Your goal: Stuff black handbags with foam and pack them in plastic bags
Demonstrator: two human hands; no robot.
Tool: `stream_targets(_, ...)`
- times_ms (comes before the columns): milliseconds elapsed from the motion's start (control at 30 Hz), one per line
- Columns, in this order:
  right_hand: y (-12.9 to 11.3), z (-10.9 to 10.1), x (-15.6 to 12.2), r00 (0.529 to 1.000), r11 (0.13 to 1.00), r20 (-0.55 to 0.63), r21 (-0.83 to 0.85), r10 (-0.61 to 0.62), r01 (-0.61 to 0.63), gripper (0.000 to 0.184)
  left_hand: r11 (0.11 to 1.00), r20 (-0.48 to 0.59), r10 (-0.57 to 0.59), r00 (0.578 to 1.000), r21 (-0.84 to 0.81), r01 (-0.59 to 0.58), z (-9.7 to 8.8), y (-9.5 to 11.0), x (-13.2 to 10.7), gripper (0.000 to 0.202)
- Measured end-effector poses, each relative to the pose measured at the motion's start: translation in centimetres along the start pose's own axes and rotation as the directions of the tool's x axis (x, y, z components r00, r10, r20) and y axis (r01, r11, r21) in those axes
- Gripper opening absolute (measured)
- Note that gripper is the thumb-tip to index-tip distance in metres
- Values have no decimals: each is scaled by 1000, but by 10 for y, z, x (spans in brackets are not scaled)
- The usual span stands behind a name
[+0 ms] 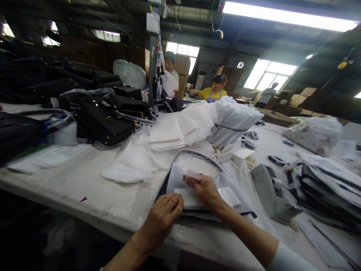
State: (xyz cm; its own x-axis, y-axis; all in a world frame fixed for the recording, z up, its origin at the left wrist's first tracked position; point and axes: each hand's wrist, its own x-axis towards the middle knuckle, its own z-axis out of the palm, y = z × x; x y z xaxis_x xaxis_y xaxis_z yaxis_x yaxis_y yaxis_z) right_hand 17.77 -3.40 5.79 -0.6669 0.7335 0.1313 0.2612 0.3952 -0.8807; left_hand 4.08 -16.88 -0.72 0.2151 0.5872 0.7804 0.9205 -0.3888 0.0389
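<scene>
Two hands: on a white sheet (186,196).
Left hand (165,216): fingers together, pressing its 8 o'clock corner.
Right hand (204,190): pinching a white slip (193,174) at 11 o'clock.

The desk (84,195) has a pale, matt top. The black handbag (104,122) looks like dull grained leather with shiny metal studs. The stacked white sheets (166,135) seem soft, matt foam. The flat white piece (191,198) lies in thin, glossy clear film. The dispenser (270,192) is smooth grey plastic.
</scene>
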Motion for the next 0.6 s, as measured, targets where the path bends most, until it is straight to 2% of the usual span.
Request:
stream_targets(67, 2, 10, -18, 993, 971, 62, -213, -96, 107, 27, 1000, -3, -8, 1000, 6, 8, 2, 0, -2, 27)
stream_targets(133, 4, 20, -33, 977, 891, 87, -402, -193, 212, 32, 999, -23, -34, 999, 6, 34, 4, 1, -4, 23)
stream_targets(233, 4, 30, -46, 934, 760, 76, -561, -348, 329, 45, 997, -33, -71, 997, -16, 71, 5, 2, -5, 18)
stream_targets(333, 3, 31, -47, 894, 706, 76, -585, -442, 399, 42, 997, -32, -78, 996, -22, 77, 4, 2, -3, 21)
stream_targets(467, 8, 29, -43, 857, 716, 27, -537, -515, 446, 35, 996, -53, -91, 994, -18, 90, 5, 2, -2, 23)
stream_targets(600, 15, 27, -46, 825, 727, -42, -500, -563, 471, 28, 982, -63, -167, 984, -103, 160, 5, 2, -5, 31)
